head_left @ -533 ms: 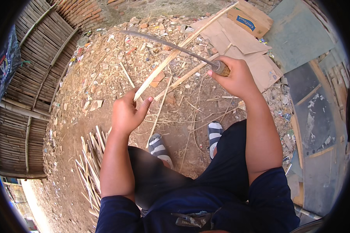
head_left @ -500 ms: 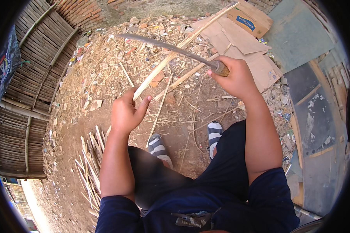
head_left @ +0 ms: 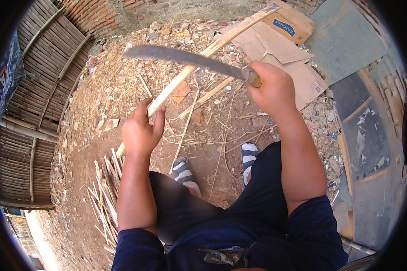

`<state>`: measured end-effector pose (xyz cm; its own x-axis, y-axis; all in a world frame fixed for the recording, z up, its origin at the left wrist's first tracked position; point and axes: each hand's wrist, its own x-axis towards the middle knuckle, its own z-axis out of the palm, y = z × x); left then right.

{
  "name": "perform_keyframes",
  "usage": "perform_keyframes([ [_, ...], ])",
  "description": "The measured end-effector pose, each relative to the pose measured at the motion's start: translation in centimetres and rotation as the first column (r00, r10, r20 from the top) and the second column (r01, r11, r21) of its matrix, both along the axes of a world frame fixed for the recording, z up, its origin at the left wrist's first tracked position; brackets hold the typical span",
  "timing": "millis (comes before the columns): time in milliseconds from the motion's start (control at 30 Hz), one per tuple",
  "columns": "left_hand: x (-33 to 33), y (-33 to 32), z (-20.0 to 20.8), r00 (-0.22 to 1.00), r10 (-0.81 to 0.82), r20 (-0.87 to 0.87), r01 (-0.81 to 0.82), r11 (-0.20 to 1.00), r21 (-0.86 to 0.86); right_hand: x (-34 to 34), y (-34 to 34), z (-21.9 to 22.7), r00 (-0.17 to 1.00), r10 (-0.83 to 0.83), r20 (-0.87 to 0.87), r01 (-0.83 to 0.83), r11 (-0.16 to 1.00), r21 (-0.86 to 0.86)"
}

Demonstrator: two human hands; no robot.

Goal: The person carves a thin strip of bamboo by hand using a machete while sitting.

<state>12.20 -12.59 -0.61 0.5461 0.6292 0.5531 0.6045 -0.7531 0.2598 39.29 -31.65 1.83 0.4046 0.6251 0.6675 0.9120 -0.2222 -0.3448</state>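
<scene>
My left hand [head_left: 141,132] is closed around a long pale wooden strip [head_left: 172,86], its thumb along one side. The strip slants from under my left forearm up to the far right, its far end near a cardboard box. In my right hand [head_left: 271,88] is the wooden handle of a machete [head_left: 181,58]. The long, dark, curved blade points left and crosses above the strip, with its flat side toward me. I cannot tell whether blade and strip touch.
A bundle of split sticks [head_left: 105,194] lies left of my legs. Another strip [head_left: 208,97] and thin sticks lie on the littered ground before my sandalled feet. Flattened cardboard [head_left: 276,47] and dark boards [head_left: 366,131] lie right; a bamboo wall [head_left: 36,95] stands left.
My left hand has shifted left and slightly nearer on the strip. The machete's blade has turned to show more of its flat side, and its tip has moved left and nearer.
</scene>
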Motion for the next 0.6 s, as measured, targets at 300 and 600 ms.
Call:
perform_keyframes([
  [300, -0.7, 0.9, -0.6, 1.000, 0.007, 0.009, -0.007, 1.000, 0.016, 1.1, -0.3, 0.0, 0.997, -0.078, -0.028, 0.079, 0.997, 0.027],
  [600, -0.4, 0.7, -0.6, 0.999, -0.002, 0.039, 0.000, 0.999, 0.040, -0.2, -0.1, 0.2, 1.000, -0.013, 0.011, 0.014, 0.994, -0.112],
])
